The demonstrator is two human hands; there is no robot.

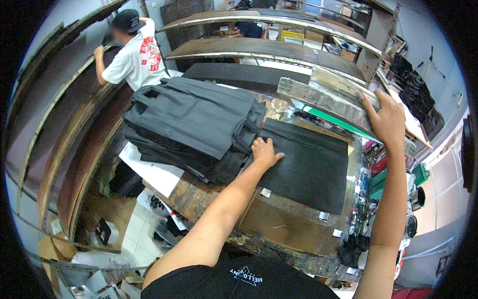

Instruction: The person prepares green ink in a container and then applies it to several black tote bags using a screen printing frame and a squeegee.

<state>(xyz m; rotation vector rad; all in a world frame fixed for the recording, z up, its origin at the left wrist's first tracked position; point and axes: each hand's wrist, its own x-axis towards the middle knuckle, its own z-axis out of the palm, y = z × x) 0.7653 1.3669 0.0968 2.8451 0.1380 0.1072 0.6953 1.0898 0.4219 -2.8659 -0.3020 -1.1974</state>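
A flat black fabric sheet, looking like a bag, [311, 167] lies on the worktable in front of me. My left hand [267, 153] rests on its left edge, thumb spread from the fingers, beside a thick pile of black fabric bags [189, 112] with cut-out handles. My right hand [387, 119] grips the far right end of a worn wooden frame [323, 102], which is tilted up along the table's far side. A green strip [331, 122] shows under the frame. Part of my right fingers is hidden behind the wood.
Another person [142, 55] in a white shirt stands at the far left by long wooden racks [64, 124]. More long shelves [269, 50] run across the back. Containers [417, 198] and a black rag [352, 249] crowd the table's right edge. White paper [152, 169] sticks out under the pile.
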